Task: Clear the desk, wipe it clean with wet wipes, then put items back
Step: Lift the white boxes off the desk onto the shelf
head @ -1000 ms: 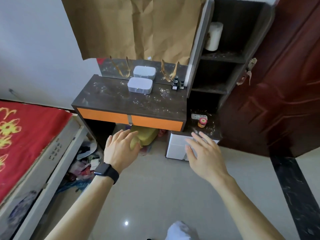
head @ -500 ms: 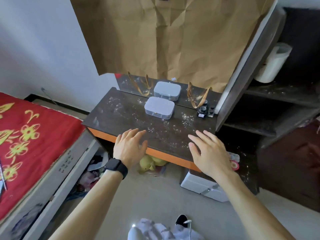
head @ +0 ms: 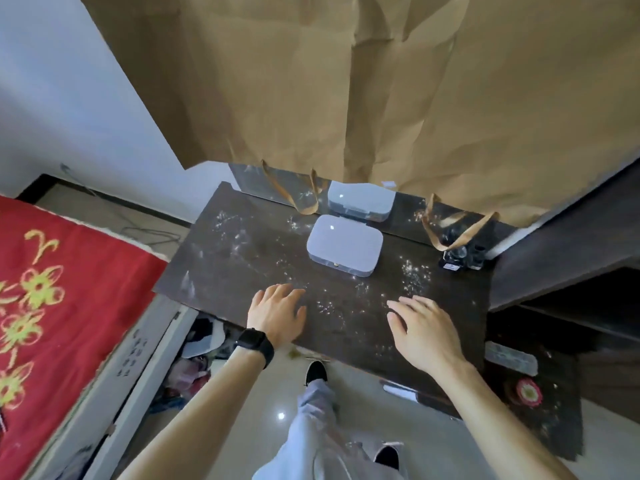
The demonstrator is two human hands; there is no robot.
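Seen from the head camera, a person stands at a dark brown wood-grain desk [head: 242, 265] dusted with white specks [head: 414, 275], both palms down over its near edge. The left hand [head: 277, 315], a black smartwatch [head: 254, 344] at its wrist, and the right hand [head: 424, 329] have loose, spread fingers and grasp nothing; whether they touch the top cannot be told. At 12 o'clock from the hands sits a pale grey, round-cornered plastic box [head: 344, 244], its twin image showing in the mirror strip [head: 360, 202] behind. At 3 o'clock from the box stand small dark glass bottles [head: 457, 258], against the back corner. The box looks light, rigid and smooth, best taken by its two long sides; the bottles look breakable and tippy, best pinched one at a time by the body.
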